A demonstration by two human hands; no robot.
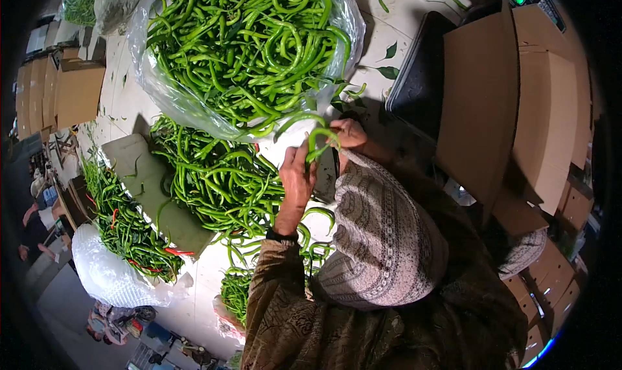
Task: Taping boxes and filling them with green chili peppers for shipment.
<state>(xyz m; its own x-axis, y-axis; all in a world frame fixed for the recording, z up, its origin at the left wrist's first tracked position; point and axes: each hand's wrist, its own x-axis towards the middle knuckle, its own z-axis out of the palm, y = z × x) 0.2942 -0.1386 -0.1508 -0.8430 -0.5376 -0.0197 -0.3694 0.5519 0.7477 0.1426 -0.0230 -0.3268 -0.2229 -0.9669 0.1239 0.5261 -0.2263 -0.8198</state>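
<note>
My left hand (297,178), with a dark band at its wrist, has its fingers on a curved green chili pepper (317,136). Close beside it, my right hand (349,133) is closed at the other side of that pepper; its fingertips are partly hidden. Another long green pepper (299,120) arches just beyond them. Past my hands stands a large clear plastic bag (141,74), opened wide and full of green chili peppers (238,44). A loose heap of long green peppers (218,176) lies left of my left hand.
A grey-green panel (150,195) separates the heap from darker peppers with leaves (121,234) and some red ones. White plastic wrap (112,277) lies beside these. My patterned trouser knee (388,243) is close to my hands. Cardboard boxes (481,98) stand at right; people (107,326) are at lower left.
</note>
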